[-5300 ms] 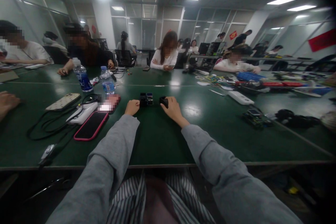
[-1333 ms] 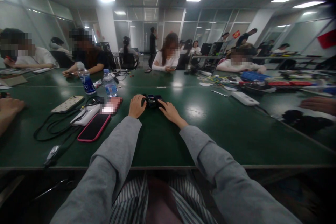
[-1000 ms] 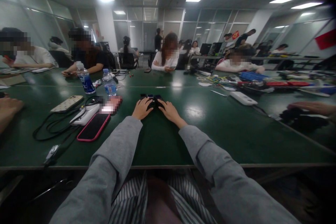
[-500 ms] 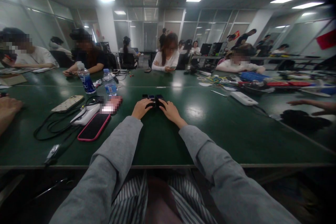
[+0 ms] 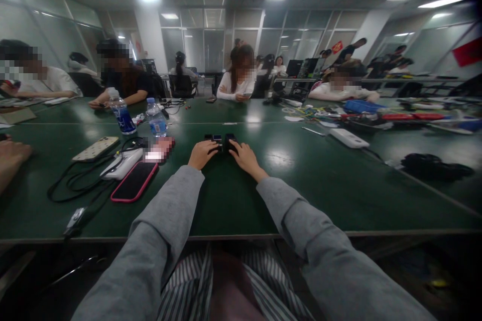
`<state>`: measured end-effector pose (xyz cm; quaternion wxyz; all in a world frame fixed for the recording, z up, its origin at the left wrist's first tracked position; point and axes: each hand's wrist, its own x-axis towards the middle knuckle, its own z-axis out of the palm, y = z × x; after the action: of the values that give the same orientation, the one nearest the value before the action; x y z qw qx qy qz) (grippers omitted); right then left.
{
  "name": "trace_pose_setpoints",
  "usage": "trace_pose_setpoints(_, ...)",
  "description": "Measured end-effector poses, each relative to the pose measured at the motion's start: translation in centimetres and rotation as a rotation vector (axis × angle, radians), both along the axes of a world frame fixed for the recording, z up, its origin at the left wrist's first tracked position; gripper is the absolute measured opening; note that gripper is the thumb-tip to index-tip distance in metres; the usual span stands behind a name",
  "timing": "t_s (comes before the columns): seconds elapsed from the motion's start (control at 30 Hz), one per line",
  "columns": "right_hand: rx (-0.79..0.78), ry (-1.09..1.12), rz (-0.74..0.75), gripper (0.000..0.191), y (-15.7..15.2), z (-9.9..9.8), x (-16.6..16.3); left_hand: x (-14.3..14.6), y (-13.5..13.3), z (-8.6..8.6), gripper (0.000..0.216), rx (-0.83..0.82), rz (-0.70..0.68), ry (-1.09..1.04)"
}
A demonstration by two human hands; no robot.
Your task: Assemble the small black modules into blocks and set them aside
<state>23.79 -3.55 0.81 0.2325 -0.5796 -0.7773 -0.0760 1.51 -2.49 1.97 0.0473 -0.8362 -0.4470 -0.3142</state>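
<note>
I am resting my left hand (image 5: 201, 154) and right hand (image 5: 245, 156) on the bench (image 5: 309, 185), fingers loosely curled. Left fingertips are touching the left block (image 5: 213, 138), right fingertips the right block (image 5: 230, 140), though I cannot tell whether either is pinching. Both are sitting side by side, right of a pink phone (image 5: 133, 181).

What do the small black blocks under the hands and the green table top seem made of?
Small black blocks: probably hard plastic, dark with small glossy glints on top; too small to be sure. Green table top: smooth, semi-gloss, perhaps laminate or painted board; the ceiling lights reflect in it.
</note>
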Motion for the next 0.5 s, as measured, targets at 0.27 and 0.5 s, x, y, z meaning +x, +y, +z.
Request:
trace_pose_setpoints(0.27,0.141,0.076,0.026,0.055,-1.1,0.9,-0.4,-0.3,-0.8,1.1,0.044,0.090,0.289,-0.158)
trace_pose_setpoints(0.5,0.065,0.047,0.159,0.058,-0.4,0.1,-0.2,-2.1,1.0,-0.9,0.059,-0.070,0.458,-0.184)
